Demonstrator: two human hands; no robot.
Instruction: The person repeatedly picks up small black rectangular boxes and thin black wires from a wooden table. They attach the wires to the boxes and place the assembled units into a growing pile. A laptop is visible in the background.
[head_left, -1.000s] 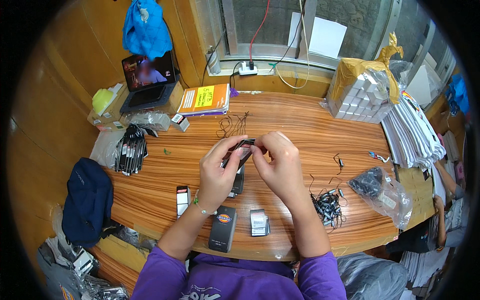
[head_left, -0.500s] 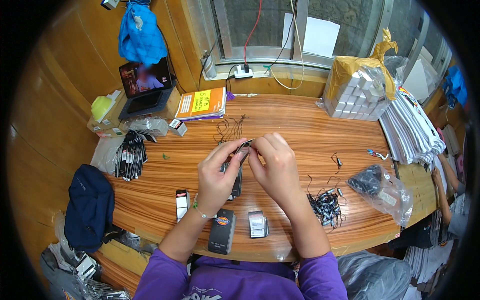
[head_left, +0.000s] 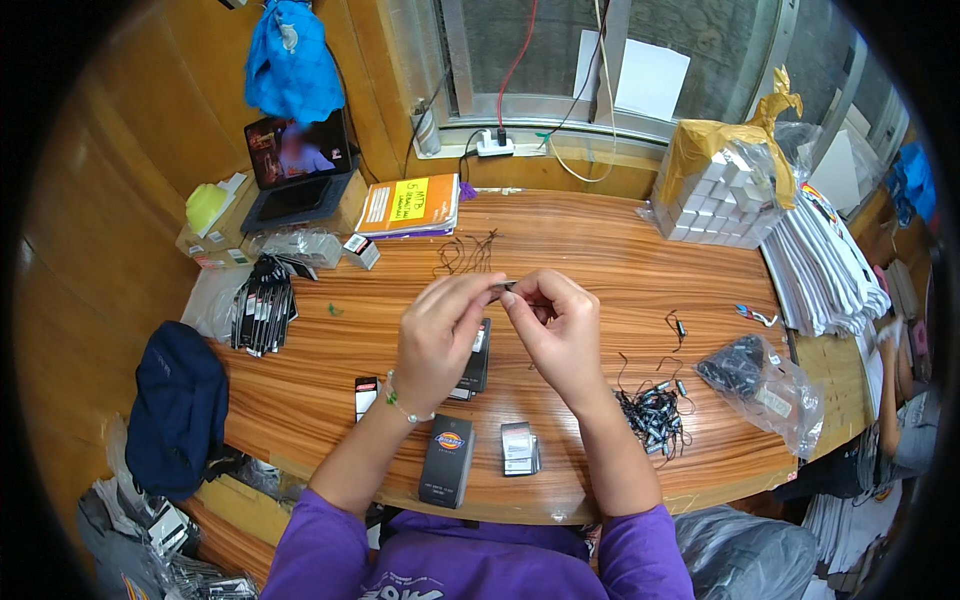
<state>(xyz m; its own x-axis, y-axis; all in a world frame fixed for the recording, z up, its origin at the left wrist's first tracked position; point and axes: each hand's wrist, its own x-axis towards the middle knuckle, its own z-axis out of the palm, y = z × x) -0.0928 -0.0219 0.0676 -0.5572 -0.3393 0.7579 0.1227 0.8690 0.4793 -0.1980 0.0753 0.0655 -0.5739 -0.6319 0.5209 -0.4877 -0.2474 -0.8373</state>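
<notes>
Over the middle of the desk, my left hand (head_left: 437,335) pinches a dark hang tag (head_left: 503,286), seen nearly edge-on and mostly hidden by the fingers. My right hand (head_left: 556,330) is closed at the tag's edge, its thumb and forefinger pinching a thin black string that barely shows. Beneath my left hand lies a pile of dark tags (head_left: 478,362), partly covered. Closer to me are a stack of black hang tags (head_left: 446,462) and a small pile of white labels (head_left: 518,449). A tangle of black tag strings (head_left: 655,418) lies right of my right forearm.
Strung tags (head_left: 263,318) lie at the left. A laptop (head_left: 297,165), an orange notebook (head_left: 410,205) and loose strings (head_left: 467,252) are farther back. To the right are a plastic bag (head_left: 762,385), snippers (head_left: 756,315), wrapped white boxes (head_left: 715,190) and a paper stack (head_left: 825,265).
My hands have shifted slightly and the tag between them has tilted, so less of it shows. My right fingers have curled in more. The whole view has moved a little.
</notes>
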